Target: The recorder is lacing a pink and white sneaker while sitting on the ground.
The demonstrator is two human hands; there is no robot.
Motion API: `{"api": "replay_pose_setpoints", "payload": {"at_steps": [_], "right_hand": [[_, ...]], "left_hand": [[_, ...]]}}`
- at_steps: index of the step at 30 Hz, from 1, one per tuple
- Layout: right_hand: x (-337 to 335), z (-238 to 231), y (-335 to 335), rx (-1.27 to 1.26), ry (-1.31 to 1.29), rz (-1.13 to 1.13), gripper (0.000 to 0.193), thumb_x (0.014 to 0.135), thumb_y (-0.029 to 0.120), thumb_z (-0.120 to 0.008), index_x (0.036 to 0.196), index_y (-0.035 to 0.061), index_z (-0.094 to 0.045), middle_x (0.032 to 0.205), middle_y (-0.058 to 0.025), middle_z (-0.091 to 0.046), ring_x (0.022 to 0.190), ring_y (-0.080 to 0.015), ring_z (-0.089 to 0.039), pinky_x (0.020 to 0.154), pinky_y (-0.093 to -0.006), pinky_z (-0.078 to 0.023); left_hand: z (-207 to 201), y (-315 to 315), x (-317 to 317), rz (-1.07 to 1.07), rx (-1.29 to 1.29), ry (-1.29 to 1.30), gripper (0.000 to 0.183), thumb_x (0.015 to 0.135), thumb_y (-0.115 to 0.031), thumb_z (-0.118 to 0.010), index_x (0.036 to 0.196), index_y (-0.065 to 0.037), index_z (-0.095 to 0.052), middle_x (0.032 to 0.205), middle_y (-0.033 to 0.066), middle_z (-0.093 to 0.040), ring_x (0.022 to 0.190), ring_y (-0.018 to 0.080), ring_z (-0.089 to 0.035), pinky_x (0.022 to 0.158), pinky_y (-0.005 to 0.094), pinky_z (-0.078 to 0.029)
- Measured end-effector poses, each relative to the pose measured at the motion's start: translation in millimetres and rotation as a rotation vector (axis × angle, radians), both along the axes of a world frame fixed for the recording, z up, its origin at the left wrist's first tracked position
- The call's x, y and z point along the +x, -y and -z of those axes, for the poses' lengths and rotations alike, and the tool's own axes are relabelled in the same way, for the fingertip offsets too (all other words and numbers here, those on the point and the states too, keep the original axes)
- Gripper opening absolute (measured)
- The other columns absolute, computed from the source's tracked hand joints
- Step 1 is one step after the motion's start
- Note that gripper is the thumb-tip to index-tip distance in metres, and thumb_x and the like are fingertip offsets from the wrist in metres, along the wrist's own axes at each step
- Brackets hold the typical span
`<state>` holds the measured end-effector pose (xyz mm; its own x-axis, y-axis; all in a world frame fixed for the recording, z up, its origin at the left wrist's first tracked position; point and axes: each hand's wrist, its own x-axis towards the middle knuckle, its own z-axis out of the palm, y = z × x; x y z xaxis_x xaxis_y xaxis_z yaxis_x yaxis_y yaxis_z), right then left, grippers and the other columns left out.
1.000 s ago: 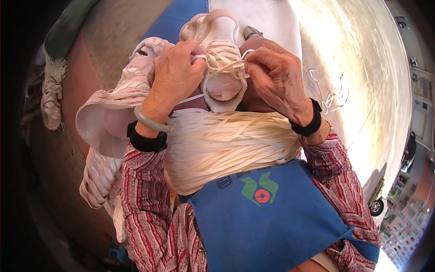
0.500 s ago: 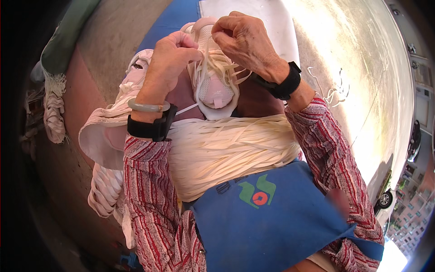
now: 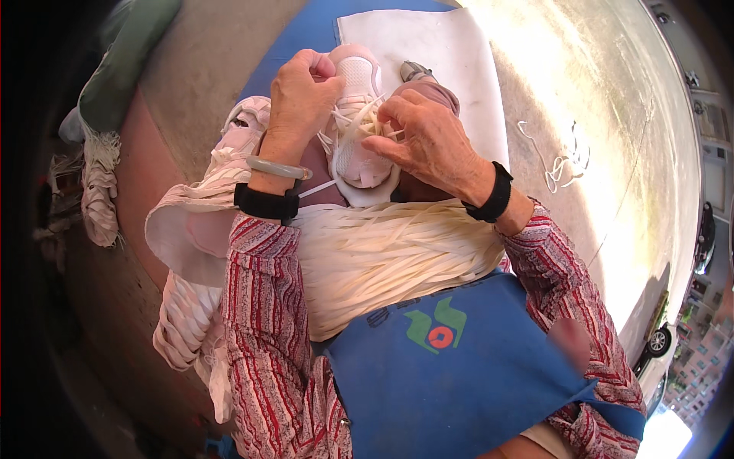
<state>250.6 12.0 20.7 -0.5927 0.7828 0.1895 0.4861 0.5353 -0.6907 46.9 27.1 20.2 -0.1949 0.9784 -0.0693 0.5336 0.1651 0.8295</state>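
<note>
A white and pink sneaker (image 3: 358,80) lies between my knees, with loose cream shoelaces (image 3: 359,118) across its middle. My left hand (image 3: 302,96) is at the sneaker's left side, thumb and forefinger pinched together; what they hold, if anything, does not show. Over the laces at the sneaker's right side is my right hand (image 3: 432,141), its fingers curled round a shoelace. A thick bundle of flat cream laces (image 3: 397,252) is spread over my lap, above the blue apron (image 3: 428,382).
Pink and white shoe uppers (image 3: 195,218) are stacked at my left, beside my forearm. A white sheet (image 3: 466,84) lies beyond the sneaker on a blue surface (image 3: 298,34). Loose laces (image 3: 564,170) lie on the concrete floor at the right. A dark green bundle (image 3: 122,84) stands at far left.
My right hand has come down and nearer from above the sneaker to its laces. My left hand has shifted slightly right and up. A foot and lower leg now show beyond the right hand.
</note>
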Motion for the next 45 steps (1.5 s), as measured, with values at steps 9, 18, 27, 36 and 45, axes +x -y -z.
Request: {"api": "replay_pose_setpoints", "payload": {"at_steps": [9,18,27,36,45], "right_hand": [[-8.8,5.2,3.9,0.092,0.139,0.048,0.017,0.085,0.016,-0.065,0.092,0.0014,-0.062,0.087,-0.0143,-0.060,0.074,-0.0333,-0.064,0.064,-0.0420,-0.051],[-29.0,20.2,-17.6,0.082,0.062,0.100,0.017,0.082,0.014,-0.062,0.087,-0.0024,-0.061,0.087,-0.0221,-0.062,0.078,-0.0413,-0.065,0.067,-0.0475,-0.053],[-32.0,19.9,-40.8,-0.108,-0.063,0.021,0.023,0.086,0.018,-0.066,0.086,-0.0047,-0.065,0.076,-0.0176,-0.067,0.068,-0.0265,-0.066,0.063,-0.0366,-0.052],[14.4,4.8,-37.5,-0.141,-0.282,0.274,0.022,0.085,0.017,-0.061,0.094,-0.0011,-0.070,0.086,-0.0174,-0.071,0.081,-0.0298,-0.068,0.077,-0.0367,-0.053],[34.3,16.7,-13.8,-0.215,0.079,0.107,0.021,0.087,0.008,-0.049,0.092,-0.0067,-0.063,0.062,-0.0162,-0.063,0.052,-0.0222,-0.065,0.053,-0.0336,-0.052]], "left_hand": [[-4.3,73.9,-7.3,0.010,-0.022,0.046,0.015,0.088,-0.016,-0.068,0.092,-0.001,-0.066,0.079,0.0057,-0.066,0.073,0.0134,-0.063,0.068,0.0301,-0.052],[10.1,57.5,7.5,0.103,0.163,-0.013,0.027,0.088,-0.013,-0.067,0.112,0.000,-0.064,0.085,0.0097,-0.068,0.074,0.0171,-0.064,0.070,0.0309,-0.053],[18.1,61.8,-9.6,-0.044,0.117,0.063,0.020,0.088,-0.015,-0.068,0.101,-0.001,-0.065,0.081,0.0078,-0.070,0.068,0.0151,-0.064,0.064,0.0296,-0.052],[-4.1,121.8,30.3,0.149,-0.049,0.114,0.015,0.089,-0.011,-0.066,0.095,0.002,-0.067,0.081,0.0135,-0.068,0.066,0.0176,-0.064,0.064,0.0301,-0.051],[3.4,112.3,50.9,0.349,0.028,-0.154,0.013,0.086,-0.011,-0.063,0.094,-0.001,-0.065,0.087,0.0174,-0.064,0.082,0.0371,-0.064,0.073,0.0443,-0.050]]}}
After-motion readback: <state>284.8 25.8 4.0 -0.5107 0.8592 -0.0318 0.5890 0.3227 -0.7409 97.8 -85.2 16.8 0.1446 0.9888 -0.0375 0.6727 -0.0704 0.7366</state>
